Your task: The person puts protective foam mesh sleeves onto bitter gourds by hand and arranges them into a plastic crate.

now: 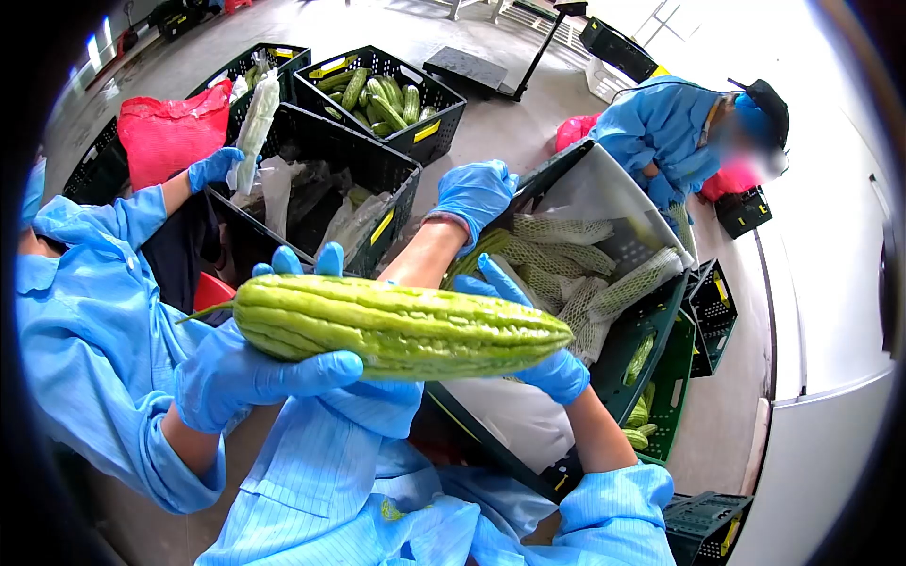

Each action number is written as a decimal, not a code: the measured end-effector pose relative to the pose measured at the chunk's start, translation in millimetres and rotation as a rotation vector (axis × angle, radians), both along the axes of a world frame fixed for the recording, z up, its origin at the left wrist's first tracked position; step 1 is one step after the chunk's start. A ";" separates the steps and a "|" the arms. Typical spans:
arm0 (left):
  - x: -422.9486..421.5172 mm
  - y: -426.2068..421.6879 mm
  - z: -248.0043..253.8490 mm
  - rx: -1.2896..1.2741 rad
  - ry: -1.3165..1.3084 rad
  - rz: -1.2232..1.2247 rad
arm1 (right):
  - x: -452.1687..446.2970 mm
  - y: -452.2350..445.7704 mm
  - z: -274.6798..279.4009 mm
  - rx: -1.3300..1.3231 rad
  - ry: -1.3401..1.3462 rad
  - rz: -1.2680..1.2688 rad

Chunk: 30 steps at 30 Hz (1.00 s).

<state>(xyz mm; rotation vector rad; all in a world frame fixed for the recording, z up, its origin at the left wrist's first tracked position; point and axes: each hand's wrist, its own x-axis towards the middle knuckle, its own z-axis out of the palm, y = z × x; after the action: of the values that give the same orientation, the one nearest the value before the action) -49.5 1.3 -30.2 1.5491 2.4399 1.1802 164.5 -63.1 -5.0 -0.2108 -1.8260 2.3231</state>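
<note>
A large ridged green bitter melon (406, 325) lies across the middle of the view, its stem to the left. My right hand (559, 373), blue-gloved, grips its right end, with fingers showing behind it. The co-worker's gloved hand (236, 373) supports the stem end, thumb in front. Beyond the melon, my left hand (477, 200) is closed above a crate's near left corner; whatever is in its fingers is hidden, and my forearm passes behind the melon. Below it, the lined crate (651, 325) holds bitter melons in white foam nets (566, 255).
The co-worker's other hand (215, 168) holds a wrapped melon (257, 127) at left, beside a pink bag (175, 137). Crates stand around, including one of bare melons (382, 99) and one with plastic wrapping (354, 226). Another person (661, 123) bends behind my crate. A platform scale (472, 68) stands behind.
</note>
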 end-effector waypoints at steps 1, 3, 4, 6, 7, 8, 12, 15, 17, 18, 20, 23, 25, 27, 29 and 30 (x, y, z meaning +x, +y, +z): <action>0.2 0.3 0.2 -0.001 0.002 0.001 | -1.8 -2.9 2.4 -0.063 0.046 0.044; 0.2 0.4 1.0 -0.022 0.000 0.002 | -0.4 -12.0 5.3 -0.106 0.126 0.132; 0.2 0.3 1.6 -0.029 -0.003 0.002 | 1.1 -16.0 7.3 -0.112 0.164 0.167; 0.8 0.5 1.2 -0.031 -0.009 0.004 | 4.6 -21.4 9.6 -0.107 0.228 0.213; 1.6 1.3 0.2 -0.017 -0.004 0.012 | 6.1 -24.9 10.8 -0.104 0.260 0.236; 2.1 1.8 -0.6 -0.003 0.002 0.021 | 7.1 -26.7 11.8 -0.097 0.289 0.247; 1.8 0.4 1.2 -0.014 0.003 0.014 | 11.1 -32.3 19.3 -0.070 0.376 0.225; 2.6 -1.5 3.4 -0.027 0.039 0.012 | 11.4 -32.0 27.0 -0.049 0.432 0.150; 1.2 -0.1 2.9 -0.041 0.008 0.011 | 11.9 -30.8 31.9 -0.063 0.437 0.086; 1.8 -0.4 3.6 -0.045 0.008 0.020 | 13.4 -32.7 34.7 -0.095 0.419 0.050; 1.2 -2.2 4.7 -0.039 0.000 0.007 | 18.2 -36.9 41.0 -0.244 0.289 -0.060; 6.9 -6.3 12.7 -0.067 0.020 0.023 | 17.4 -37.6 50.6 -0.357 0.219 -0.155; 8.1 -8.6 14.8 -0.098 0.044 0.038 | 16.7 -30.2 54.7 -0.390 0.139 -0.205; 10.2 -7.5 16.8 -0.095 0.039 0.050 | 15.5 -18.0 43.4 -0.520 0.174 -0.288; 9.8 -5.7 16.6 -0.083 0.026 0.061 | 18.1 0.6 30.3 -0.676 0.206 -0.310; 8.9 -4.5 16.1 -0.078 0.017 0.068 | 19.3 8.8 24.6 -0.754 0.231 -0.381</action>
<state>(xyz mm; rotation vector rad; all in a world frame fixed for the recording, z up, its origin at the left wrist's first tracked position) -40.6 -3.2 -14.1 1.4736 2.5357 1.0707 183.8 -54.3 19.5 -0.3316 -0.6682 2.4899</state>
